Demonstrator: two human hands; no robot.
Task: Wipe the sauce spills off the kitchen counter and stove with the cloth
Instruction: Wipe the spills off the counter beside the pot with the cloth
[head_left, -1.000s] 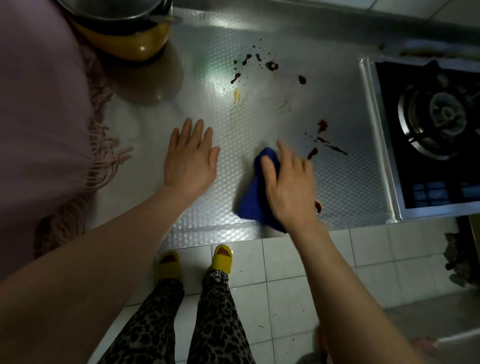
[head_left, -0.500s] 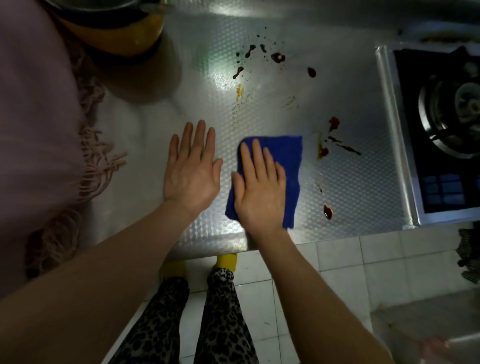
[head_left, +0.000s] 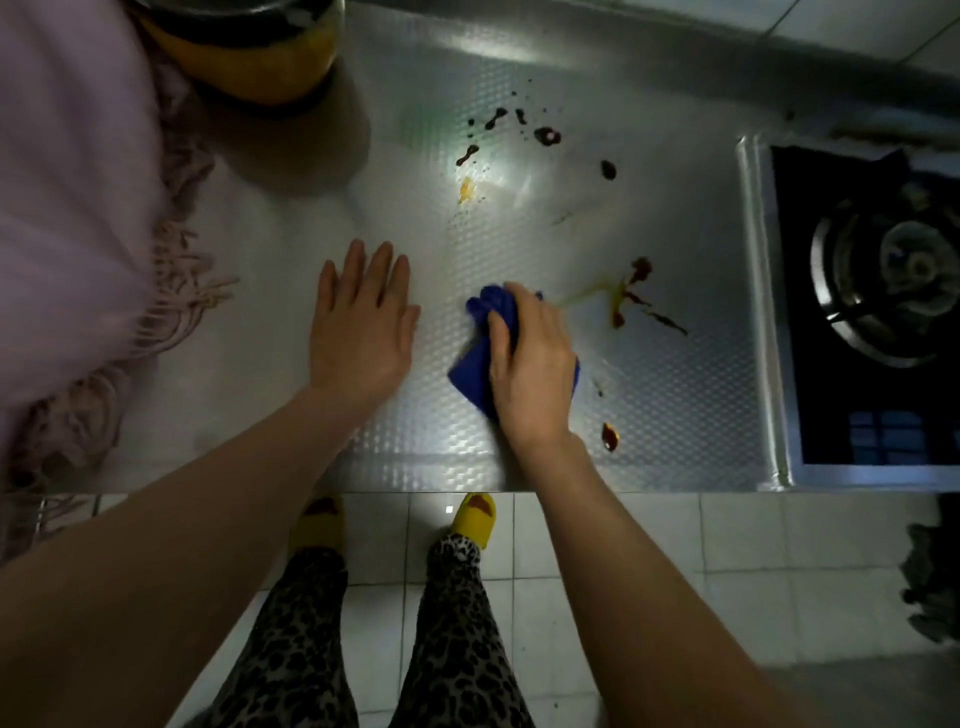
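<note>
while the left hand (head_left: 361, 332) lies flat on the desk (head_left: 270, 322) with its fingers spread and nothing under its grip, the right hand (head_left: 532, 364) presses on the blue cloth (head_left: 475, 366), its grip curled around the bunched fabric. the cloth sits on the metal desk near the front edge, just right of the left hand, with blue folds showing past the fingertips and beside the thumb. just right of the cloth is a smeared sauce spill (head_left: 631, 299), brown and yellowish, with thin streaks running toward the stove (head_left: 872, 312). a dark drop (head_left: 609, 435) lies near the desk's front edge, close to the right wrist. farther back a scatter of dark splashes (head_left: 545, 136) and a small yellow spot (head_left: 466, 189) remain on the metal. the stove is set into the desk at the right, its burner ring (head_left: 883, 291) visible on black glass. a yellow pot (head_left: 249, 52) stands at the back left, and a pink fringed fabric (head_left: 78, 208) drapes over the left end. below the desk edge are tiled floor (head_left: 649, 540), leopard-print trousers (head_left: 363, 639) and yellow slippers (head_left: 475, 519).
</note>
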